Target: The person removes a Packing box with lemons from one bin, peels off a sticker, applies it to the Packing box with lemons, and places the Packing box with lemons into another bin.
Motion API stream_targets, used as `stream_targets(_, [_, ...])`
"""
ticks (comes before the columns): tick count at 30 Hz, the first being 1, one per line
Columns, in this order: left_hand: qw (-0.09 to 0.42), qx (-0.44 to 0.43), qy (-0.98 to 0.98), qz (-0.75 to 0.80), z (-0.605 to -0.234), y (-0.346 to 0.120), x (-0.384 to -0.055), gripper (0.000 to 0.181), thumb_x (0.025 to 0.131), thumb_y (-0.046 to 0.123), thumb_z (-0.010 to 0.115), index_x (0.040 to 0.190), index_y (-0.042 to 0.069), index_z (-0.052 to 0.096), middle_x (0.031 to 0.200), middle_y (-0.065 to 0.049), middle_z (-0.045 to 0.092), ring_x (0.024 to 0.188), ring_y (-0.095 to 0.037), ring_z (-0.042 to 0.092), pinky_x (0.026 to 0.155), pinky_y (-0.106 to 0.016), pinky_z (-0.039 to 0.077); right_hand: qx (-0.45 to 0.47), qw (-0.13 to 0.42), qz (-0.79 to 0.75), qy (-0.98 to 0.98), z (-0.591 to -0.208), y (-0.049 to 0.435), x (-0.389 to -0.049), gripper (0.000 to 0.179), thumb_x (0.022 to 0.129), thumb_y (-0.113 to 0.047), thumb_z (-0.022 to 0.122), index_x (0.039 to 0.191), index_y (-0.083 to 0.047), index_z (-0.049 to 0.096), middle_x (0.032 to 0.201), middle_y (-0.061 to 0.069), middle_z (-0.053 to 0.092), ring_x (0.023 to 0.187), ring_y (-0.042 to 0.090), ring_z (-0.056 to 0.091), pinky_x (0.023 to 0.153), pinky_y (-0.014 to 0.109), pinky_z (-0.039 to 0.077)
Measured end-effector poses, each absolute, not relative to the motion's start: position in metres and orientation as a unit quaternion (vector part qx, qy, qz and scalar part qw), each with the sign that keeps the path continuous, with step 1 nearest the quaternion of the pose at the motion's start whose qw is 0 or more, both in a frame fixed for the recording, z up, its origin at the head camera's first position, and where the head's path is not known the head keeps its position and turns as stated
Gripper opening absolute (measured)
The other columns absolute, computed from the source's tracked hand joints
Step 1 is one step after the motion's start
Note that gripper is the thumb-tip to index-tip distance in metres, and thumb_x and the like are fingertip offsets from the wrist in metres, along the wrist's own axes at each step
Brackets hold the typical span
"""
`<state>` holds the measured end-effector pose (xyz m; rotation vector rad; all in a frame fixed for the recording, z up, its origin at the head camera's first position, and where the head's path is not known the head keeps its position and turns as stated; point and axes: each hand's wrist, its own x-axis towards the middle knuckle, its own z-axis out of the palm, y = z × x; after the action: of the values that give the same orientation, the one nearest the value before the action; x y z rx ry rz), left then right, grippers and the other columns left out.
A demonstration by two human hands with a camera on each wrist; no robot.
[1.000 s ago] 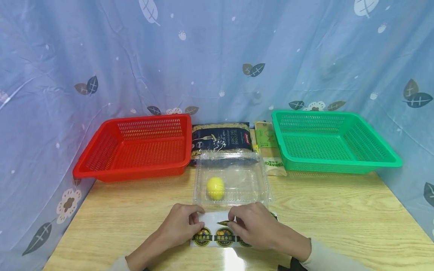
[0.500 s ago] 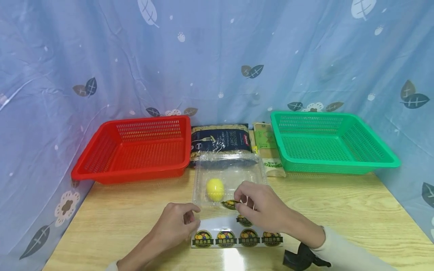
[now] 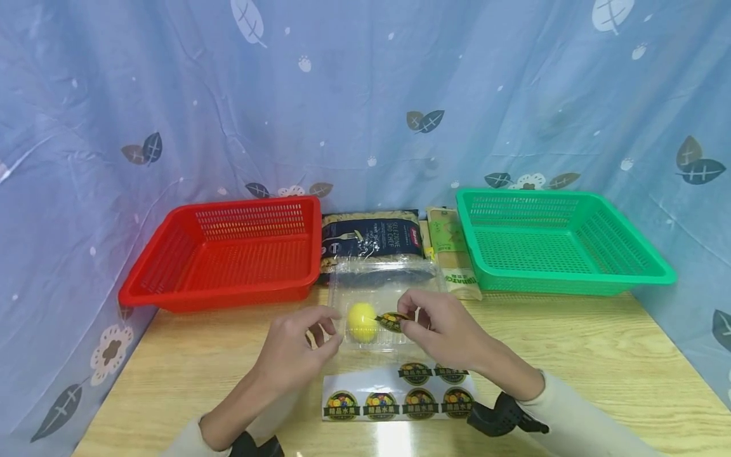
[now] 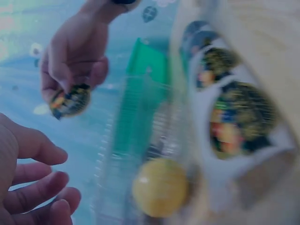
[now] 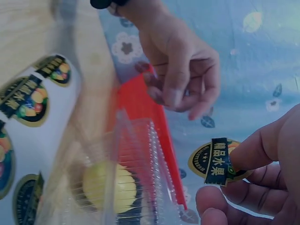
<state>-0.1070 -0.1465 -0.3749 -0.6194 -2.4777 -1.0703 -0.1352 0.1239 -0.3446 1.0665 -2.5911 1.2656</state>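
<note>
My right hand (image 3: 448, 327) pinches a round black-and-gold fruit label sticker (image 3: 391, 322) between thumb and fingers, holding it up over the front of a clear plastic clamshell box (image 3: 394, 289). In the right wrist view, the sticker's (image 5: 214, 161) printed face shows. Inside the box, toward its left, sits a round yellow fruit (image 3: 362, 322). At the box's front left corner is my left hand (image 3: 294, 346), its fingers loosely bent with nothing between them. Nearer the person lies the white sticker sheet (image 3: 368, 384), with two stickers in its upper row at the right and a full lower row.
A red basket (image 3: 228, 295) stands at the back left, a green basket (image 3: 571, 282) at the back right. Between them lie a dark pasta bag (image 3: 371, 238) and a brown-green packet (image 3: 454, 247), behind the box. A blue patterned curtain (image 3: 365, 95) hangs behind the wooden table (image 3: 571, 362).
My right hand has peeled a sticker off the sheet and carried it forward over the box. My left hand has left the sheet and moved forward toward the box.
</note>
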Motion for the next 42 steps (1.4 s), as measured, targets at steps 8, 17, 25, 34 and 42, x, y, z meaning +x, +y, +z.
stream_targets(8, [0.176, -0.245, -0.861, -0.408, -0.351, -0.119, -0.128, 0.027, 0.08, 0.007, 0.081, 0.105, 0.013, 0.075, 0.087, 0.004, 0.07, 0.069, -0.009, 0.062, 0.056, -0.021, 0.054, 0.322, 0.051, 0.448, -0.832, -0.348, 0.122, -0.147, 0.015, 0.088, 0.003, 0.061, 0.09, -0.012, 0.064, 0.071, -0.008, 0.055, 0.062, 0.01, 0.05, 0.051, 0.023, 0.042])
stream_targets(17, [0.158, -0.255, -0.856, -0.42, -0.349, -0.106, -0.148, 0.025, 0.082, 0.005, 0.08, 0.105, 0.01, 0.075, 0.094, -0.004, 0.074, 0.072, -0.014, 0.065, 0.057, -0.023, 0.054, 0.279, 0.036, 0.498, -0.82, -0.354, 0.12, -0.156, 0.012, 0.094, 0.0, 0.06, 0.099, -0.008, 0.068, 0.08, -0.001, 0.06, 0.07, 0.015, 0.054, 0.061, 0.028, 0.047])
stream_targets(25, [0.125, -0.234, -0.854, -0.447, -0.356, -0.101, -0.159, 0.019, 0.084, 0.005, 0.076, 0.102, 0.011, 0.076, 0.087, 0.002, 0.075, 0.072, -0.008, 0.063, 0.057, -0.025, 0.054, 0.254, 0.027, 0.532, -0.807, -0.358, 0.119, -0.164, 0.014, 0.095, 0.001, 0.058, 0.1, -0.007, 0.069, 0.086, 0.005, 0.065, 0.072, 0.021, 0.057, 0.059, 0.029, 0.047])
stream_targets(34, [0.118, -0.217, -0.858, -0.45, -0.362, -0.099, -0.165, 0.014, 0.085, 0.005, 0.077, 0.096, 0.013, 0.076, 0.078, 0.009, 0.071, 0.07, -0.007, 0.061, 0.06, -0.026, 0.053, 0.243, 0.038, 0.534, -0.809, -0.362, 0.118, -0.17, 0.013, 0.097, -0.002, 0.059, 0.102, -0.008, 0.07, 0.087, 0.006, 0.065, 0.067, 0.018, 0.055, 0.055, 0.028, 0.047])
stream_targets(42, [0.111, -0.213, -0.864, -0.442, -0.368, -0.099, -0.17, 0.014, 0.086, 0.004, 0.077, 0.097, 0.013, 0.076, 0.075, 0.008, 0.069, 0.068, -0.008, 0.06, 0.06, -0.027, 0.053, 0.229, 0.043, 0.532, -0.814, -0.366, 0.117, -0.174, 0.013, 0.095, -0.002, 0.065, 0.104, -0.007, 0.072, 0.085, 0.006, 0.066, 0.06, 0.014, 0.052, 0.051, 0.025, 0.04])
